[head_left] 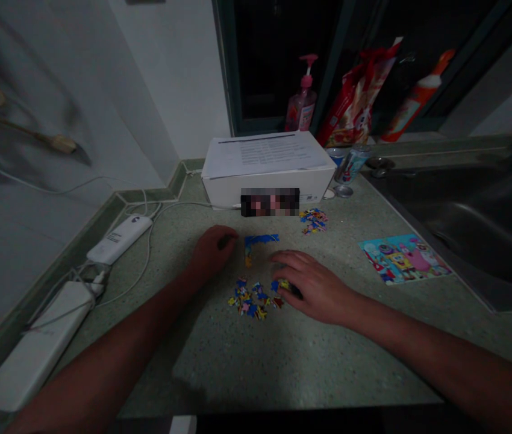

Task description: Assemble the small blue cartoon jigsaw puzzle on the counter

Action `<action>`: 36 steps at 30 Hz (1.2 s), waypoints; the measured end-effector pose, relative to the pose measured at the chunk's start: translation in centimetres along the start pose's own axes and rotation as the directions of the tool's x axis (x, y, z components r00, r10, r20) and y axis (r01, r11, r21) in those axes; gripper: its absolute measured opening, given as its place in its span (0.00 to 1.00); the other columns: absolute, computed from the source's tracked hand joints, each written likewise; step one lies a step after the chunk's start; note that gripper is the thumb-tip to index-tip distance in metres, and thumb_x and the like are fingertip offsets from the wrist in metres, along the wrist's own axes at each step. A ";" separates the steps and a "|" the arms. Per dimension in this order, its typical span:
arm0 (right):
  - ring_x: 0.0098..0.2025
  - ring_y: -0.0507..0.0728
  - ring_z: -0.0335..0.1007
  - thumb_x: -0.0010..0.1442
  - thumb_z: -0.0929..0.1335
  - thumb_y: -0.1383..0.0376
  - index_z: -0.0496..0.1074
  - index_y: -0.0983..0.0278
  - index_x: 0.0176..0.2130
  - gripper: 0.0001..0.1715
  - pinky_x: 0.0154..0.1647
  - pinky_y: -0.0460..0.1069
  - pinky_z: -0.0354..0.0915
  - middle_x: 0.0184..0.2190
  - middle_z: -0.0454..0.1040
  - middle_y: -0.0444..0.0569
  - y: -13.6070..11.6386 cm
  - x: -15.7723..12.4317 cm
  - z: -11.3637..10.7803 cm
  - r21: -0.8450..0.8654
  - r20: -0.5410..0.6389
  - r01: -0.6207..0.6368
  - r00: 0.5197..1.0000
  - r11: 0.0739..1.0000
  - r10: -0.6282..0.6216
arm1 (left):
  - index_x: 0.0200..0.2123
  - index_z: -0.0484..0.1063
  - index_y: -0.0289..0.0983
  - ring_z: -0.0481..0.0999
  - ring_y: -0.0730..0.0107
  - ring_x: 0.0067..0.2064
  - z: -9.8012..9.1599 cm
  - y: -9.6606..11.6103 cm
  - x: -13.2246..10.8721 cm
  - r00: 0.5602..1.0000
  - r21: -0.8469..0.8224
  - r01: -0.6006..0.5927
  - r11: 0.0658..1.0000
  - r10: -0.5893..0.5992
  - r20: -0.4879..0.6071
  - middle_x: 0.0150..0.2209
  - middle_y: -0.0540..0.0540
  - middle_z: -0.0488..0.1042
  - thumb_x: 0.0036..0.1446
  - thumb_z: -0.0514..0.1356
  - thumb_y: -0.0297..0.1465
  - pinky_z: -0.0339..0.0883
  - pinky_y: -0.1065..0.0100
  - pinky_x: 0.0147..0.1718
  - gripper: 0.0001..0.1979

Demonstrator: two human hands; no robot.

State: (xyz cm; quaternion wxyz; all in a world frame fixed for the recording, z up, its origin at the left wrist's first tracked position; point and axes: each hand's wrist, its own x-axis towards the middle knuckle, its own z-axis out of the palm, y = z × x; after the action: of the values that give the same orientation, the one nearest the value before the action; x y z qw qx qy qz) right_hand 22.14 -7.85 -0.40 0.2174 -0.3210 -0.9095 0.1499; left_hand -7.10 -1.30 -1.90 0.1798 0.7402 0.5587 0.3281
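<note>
Grey-green speckled countertop, bearing a partly joined jigsaw between two bare hands. The joined section – an L of mostly blue pieces, yellow at its lower end – lies flat. Just to its left, the left hand has its fingers curled inward; whether they grip a piece cannot be told. The right hand is partly open, palm down, fingers loosely extended over the right edge of the nearer pile of loose pieces; any hold on a piece cannot be made out. A second pile lies farther back, near a white box topped by a printed sheet. At right, a cartoon picture card lies beside the metal sink.
</note>
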 end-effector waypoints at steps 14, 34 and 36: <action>0.63 0.67 0.73 0.72 0.68 0.68 0.80 0.61 0.50 0.11 0.63 0.67 0.72 0.58 0.78 0.58 0.4 0.2 0.2 -0.036 -0.025 0.035 0.999 0.999 -0.036 | 0.41 0.79 0.42 0.81 0.56 0.51 0.0 0.0 0.0 1.000 0.004 -0.004 1.000 0.004 0.000 0.46 0.44 0.83 0.63 0.61 0.25 0.74 0.50 0.58 0.08; 0.64 0.67 0.72 0.70 0.69 0.67 0.77 0.62 0.50 0.09 0.66 0.67 0.69 0.58 0.77 0.59 0.3 0.1 0.1 -0.009 -0.008 0.010 1.000 1.000 -0.010 | 0.42 0.80 0.42 0.81 0.56 0.50 0.0 0.1 0.0 1.000 0.011 0.001 1.000 -0.002 0.007 0.45 0.44 0.83 0.62 0.61 0.25 0.75 0.51 0.57 0.09; 0.64 0.67 0.72 0.70 0.69 0.67 0.78 0.62 0.50 0.09 0.65 0.67 0.70 0.58 0.77 0.59 0.3 0.1 0.1 -0.004 -0.009 0.014 1.000 1.000 -0.014 | 0.41 0.80 0.42 0.81 0.56 0.50 -0.1 0.1 0.0 1.000 0.008 -0.002 1.000 0.002 0.012 0.45 0.44 0.83 0.62 0.61 0.25 0.75 0.52 0.57 0.09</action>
State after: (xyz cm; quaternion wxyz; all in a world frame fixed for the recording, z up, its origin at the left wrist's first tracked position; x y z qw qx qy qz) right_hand 22.18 -7.55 -0.58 0.2219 -0.3155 -0.9111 0.1451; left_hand -7.03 -1.33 -1.76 0.1798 0.7433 0.5584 0.3216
